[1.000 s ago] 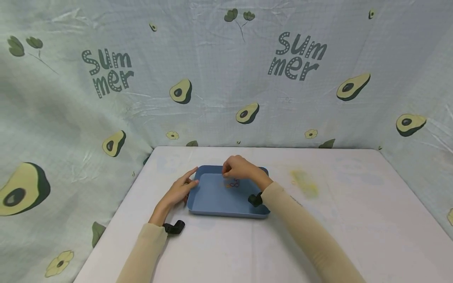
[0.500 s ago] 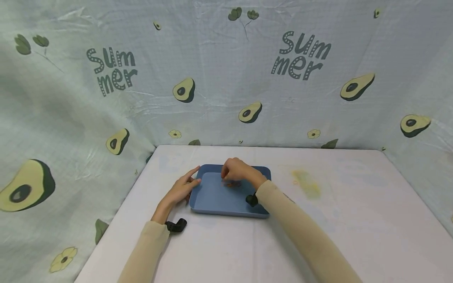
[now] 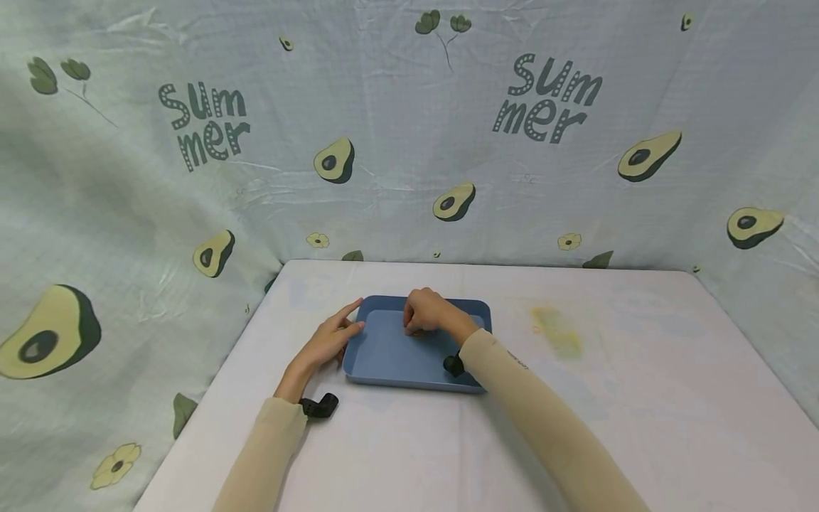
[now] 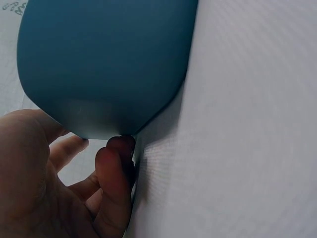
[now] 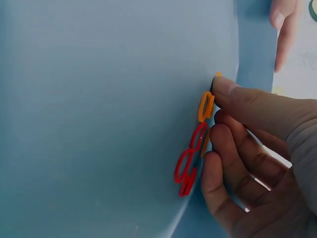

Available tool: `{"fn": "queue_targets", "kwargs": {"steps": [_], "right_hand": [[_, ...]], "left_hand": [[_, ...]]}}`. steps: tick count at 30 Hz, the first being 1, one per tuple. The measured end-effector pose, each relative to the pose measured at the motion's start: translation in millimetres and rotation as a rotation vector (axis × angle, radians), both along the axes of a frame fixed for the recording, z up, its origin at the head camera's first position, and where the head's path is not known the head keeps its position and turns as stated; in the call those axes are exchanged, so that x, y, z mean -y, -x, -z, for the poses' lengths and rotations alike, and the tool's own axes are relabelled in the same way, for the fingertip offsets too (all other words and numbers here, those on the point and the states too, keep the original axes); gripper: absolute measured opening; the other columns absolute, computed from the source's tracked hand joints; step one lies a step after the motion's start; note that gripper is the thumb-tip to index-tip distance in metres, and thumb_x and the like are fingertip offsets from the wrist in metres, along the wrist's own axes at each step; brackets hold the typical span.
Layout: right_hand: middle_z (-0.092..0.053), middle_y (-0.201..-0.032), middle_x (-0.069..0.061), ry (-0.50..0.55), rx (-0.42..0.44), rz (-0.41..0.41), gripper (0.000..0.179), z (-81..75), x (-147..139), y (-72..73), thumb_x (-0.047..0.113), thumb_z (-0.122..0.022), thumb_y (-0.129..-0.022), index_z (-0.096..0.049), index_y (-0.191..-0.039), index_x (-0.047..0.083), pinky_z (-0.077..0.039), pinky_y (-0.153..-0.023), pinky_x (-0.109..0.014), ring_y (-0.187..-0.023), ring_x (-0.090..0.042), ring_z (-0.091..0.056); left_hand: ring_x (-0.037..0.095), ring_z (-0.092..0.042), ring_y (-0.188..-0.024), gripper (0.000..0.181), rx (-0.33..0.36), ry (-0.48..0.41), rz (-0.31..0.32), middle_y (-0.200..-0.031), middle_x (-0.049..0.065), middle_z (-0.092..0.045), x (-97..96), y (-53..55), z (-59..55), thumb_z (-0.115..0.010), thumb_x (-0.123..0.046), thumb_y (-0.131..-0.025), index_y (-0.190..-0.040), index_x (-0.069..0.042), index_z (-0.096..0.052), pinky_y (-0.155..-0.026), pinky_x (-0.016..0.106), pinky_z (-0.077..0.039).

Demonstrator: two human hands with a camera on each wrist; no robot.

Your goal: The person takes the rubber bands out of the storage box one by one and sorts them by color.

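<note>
A shallow blue tray (image 3: 384, 359) lies on the table. My left hand (image 3: 324, 344) holds its left edge, thumb over the rim and fingertips against the outer wall (image 4: 106, 116). Low over the far half of the tray, my right hand (image 3: 431, 311) has its fingers bent. Between its thumb and index finger an orange rubber band (image 5: 218, 74) is pinched, mostly hidden by the thumb. Right beside these fingertips are another orange rubber band (image 5: 210, 105) and twisted red rubber bands (image 5: 187, 184). In the head view the hand covers most of the bands.
A white-covered table (image 3: 608, 398) extends around the tray, with a yellow stain (image 3: 557, 333) to the right. Behind it hangs a cloth printed with avocados (image 3: 454, 203). Black wrist cameras (image 3: 320, 406) are strapped to both wrists.
My right hand has moved slightly down toward the tray, covering the bands that showed below it before. The left hand keeps its place at the rim. The head view has shifted a little.
</note>
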State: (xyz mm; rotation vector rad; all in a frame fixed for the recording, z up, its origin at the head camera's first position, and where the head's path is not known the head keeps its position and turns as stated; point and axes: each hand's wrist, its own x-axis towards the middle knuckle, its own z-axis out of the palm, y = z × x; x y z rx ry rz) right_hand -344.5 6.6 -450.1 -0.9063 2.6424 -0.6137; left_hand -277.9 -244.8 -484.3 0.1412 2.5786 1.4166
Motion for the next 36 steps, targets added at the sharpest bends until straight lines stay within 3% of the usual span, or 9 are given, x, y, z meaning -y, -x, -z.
{"fn": "queue_targets", "kwargs": {"steps": [12, 21, 28, 36], "right_hand": [[-0.070, -0.066, 0.002, -0.003, 0.024, -0.004, 0.015, 3.2, 0.3, 0.7, 0.015, -0.079, -0.093, -0.081, -0.078, 0.013, -0.045, -0.055, -0.024, -0.059, -0.011, -0.058], [-0.066, -0.062, 0.003, -0.018, -0.009, -0.039, 0.025, 5.9, -0.9, 0.2, 0.018, -0.075, -0.096, -0.077, -0.071, 0.014, -0.044, -0.057, -0.024, -0.058, -0.011, -0.056], [-0.071, -0.068, 0.000, 0.017, -0.019, -0.043, 0.017, -4.2, -3.7, -3.7, 0.013, -0.074, -0.096, -0.080, -0.081, 0.011, -0.046, -0.056, -0.026, -0.057, -0.012, -0.058], [-0.073, -0.077, 0.001, 0.057, -0.094, -0.050, 0.014, -16.9, -12.4, -7.1, 0.015, -0.074, -0.096, -0.081, -0.085, 0.011, -0.049, -0.061, -0.026, -0.063, -0.011, -0.060]], "left_hand": [[0.017, -0.053, -0.057, 0.063, -0.020, 0.003, 0.015, -0.122, 0.024, -0.062, 0.8, -0.6, 0.2, -0.057, -0.034, -0.107, -0.164, -0.028, -0.032, -0.051, 0.033, -0.050], [0.018, -0.053, -0.057, 0.062, -0.020, 0.014, 0.017, -0.122, 0.024, -0.062, 0.4, -0.3, 0.6, -0.058, -0.033, -0.107, -0.164, -0.028, -0.033, -0.051, 0.033, -0.050], [0.017, -0.053, -0.055, 0.063, -0.011, 0.013, 0.011, -0.123, 0.024, -0.062, 0.3, -0.6, 0.7, -0.058, -0.034, -0.106, -0.164, -0.030, -0.033, -0.051, 0.033, -0.050], [0.017, -0.052, -0.055, 0.063, -0.019, 0.013, 0.014, -0.122, 0.024, -0.063, 0.6, -0.9, 0.2, -0.058, -0.033, -0.107, -0.164, -0.028, -0.033, -0.050, 0.034, -0.050]]}}
